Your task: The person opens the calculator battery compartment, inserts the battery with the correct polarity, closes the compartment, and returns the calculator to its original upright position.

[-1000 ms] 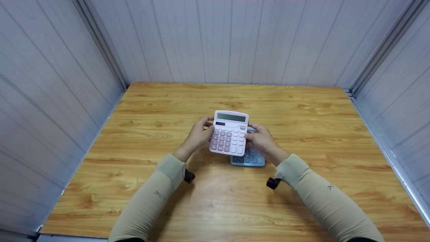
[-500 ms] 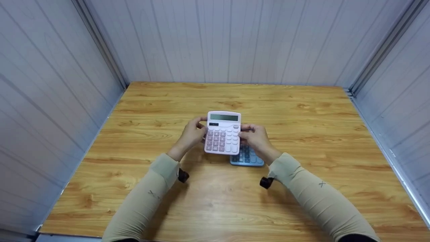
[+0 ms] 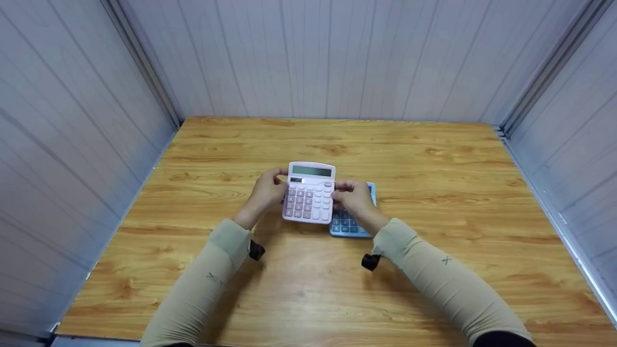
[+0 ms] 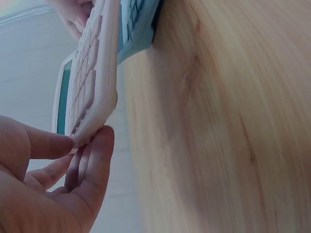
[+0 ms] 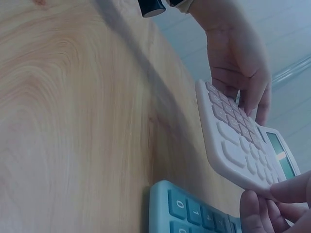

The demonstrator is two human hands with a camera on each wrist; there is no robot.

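Note:
Both hands hold a pink calculator (image 3: 309, 193) above the table, its keys and display facing up toward the head. On its left edge the left hand (image 3: 266, 193) pinches it between thumb and fingers; the left wrist view shows the thumb (image 4: 51, 144) on top and fingers underneath. The right hand (image 3: 355, 198) grips the right edge the same way. Beneath the right hand, a blue calculator (image 3: 348, 226) lies on the table, partly covered by that hand and the pink calculator. In the right wrist view the pink calculator (image 5: 238, 138) is apart from the blue calculator (image 5: 182, 213).
The wooden table (image 3: 308, 284) extends around the hands. Pale panelled walls (image 3: 308, 58) stand at its back and both sides. A dark wrist camera (image 3: 370, 261) hangs under the right wrist, another dark camera (image 3: 256, 250) under the left.
Both hands have carried the pink calculator to the left, uncovering more of the blue calculator's left side and top. The blue calculator has stayed in place.

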